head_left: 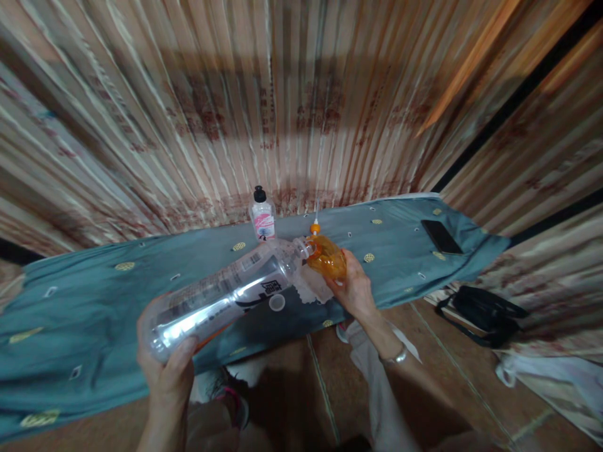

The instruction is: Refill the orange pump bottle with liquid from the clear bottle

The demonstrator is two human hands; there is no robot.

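Observation:
My left hand [164, 370] grips the base of a large clear plastic bottle [221, 292], tipped on its side with its neck pointing right. The bottle's mouth meets a small orange container [328, 258] that my right hand [355, 292] holds from below. Both are held just above a table covered with a blue-grey cloth [85, 301]. A clear bottle cap [277, 302] lies on the cloth beneath the big bottle. A small orange-and-white cap [315, 227] stands just behind the orange container.
A small bottle with a black cap and pink label [262, 216] stands at the table's back edge. A black phone [441, 236] lies at the right end. A black bag [485, 307] sits on the floor to the right. Striped curtains hang behind.

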